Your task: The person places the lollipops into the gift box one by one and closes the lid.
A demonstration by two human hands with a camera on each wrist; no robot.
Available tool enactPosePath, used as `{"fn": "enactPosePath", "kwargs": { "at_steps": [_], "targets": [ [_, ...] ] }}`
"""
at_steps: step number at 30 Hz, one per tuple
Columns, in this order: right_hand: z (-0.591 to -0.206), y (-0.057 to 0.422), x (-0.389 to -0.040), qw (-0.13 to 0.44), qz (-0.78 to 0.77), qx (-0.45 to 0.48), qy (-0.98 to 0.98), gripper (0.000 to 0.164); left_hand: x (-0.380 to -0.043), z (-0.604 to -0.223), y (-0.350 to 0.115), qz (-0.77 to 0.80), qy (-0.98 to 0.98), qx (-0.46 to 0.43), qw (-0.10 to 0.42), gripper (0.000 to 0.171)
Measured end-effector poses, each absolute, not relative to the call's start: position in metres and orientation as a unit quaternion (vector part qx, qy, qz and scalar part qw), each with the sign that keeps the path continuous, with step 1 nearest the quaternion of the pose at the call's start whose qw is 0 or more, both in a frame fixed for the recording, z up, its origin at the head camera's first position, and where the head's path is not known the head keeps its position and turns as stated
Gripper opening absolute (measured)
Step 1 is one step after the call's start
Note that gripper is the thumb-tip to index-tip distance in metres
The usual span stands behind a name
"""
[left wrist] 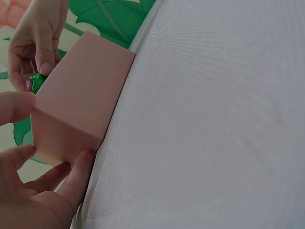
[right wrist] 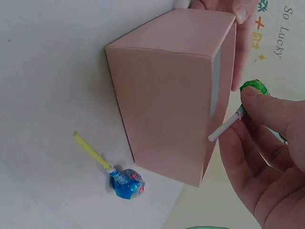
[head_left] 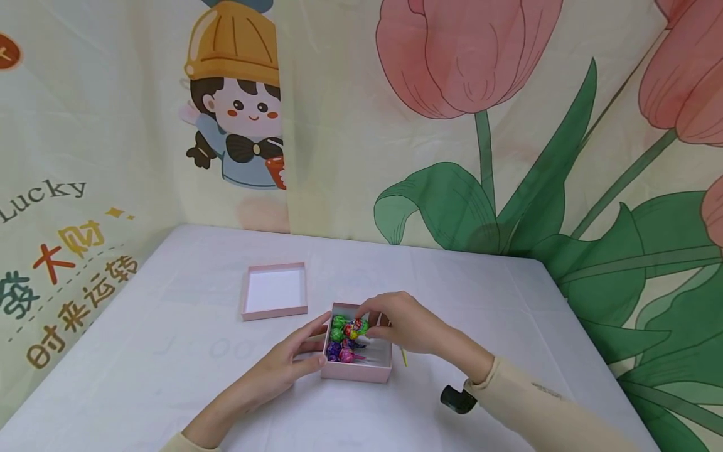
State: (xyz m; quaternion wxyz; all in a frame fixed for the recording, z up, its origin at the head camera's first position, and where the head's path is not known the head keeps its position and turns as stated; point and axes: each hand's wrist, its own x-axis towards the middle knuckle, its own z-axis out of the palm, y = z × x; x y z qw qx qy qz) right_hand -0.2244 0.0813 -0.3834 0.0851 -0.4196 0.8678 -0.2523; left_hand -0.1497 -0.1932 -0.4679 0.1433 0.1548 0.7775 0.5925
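Right grip (head_left: 403,321) pinches one lollipop (right wrist: 256,86); left grip (head_left: 289,359) clasps a box (head_left: 356,373) of other lollipops (head_left: 336,349).

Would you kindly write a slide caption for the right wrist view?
A right hand holds a green lollipop above an open pink box; a blue lollipop lies beside it on white cloth.

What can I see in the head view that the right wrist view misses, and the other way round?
Only the head view shows the pink lid lying apart and the wrapped lollipops inside the box.

Only the right wrist view shows the blue-wrapped head of the lollipop on the white tablecloth.

Both show the box, that lollipop's yellow stick, the left hand touching the box, and the right hand.
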Motion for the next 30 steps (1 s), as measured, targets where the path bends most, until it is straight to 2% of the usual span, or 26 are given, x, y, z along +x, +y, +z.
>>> {"fn": "enactPosePath", "kwargs": {
  "at_steps": [22, 30],
  "targets": [
    [-0.399, 0.062, -0.228, 0.1, -0.233, -0.424, 0.869, 0.028, -0.149, -0.47, -0.194, 0.589, 0.78, 0.163, 0.136, 0.075],
    [-0.408, 0.061, -0.226, 0.089, -0.227, -0.427, 0.871, 0.027, -0.15, -0.471, -0.195, 0.588, 0.779, 0.172, 0.132, 0.075]
  ]
}}
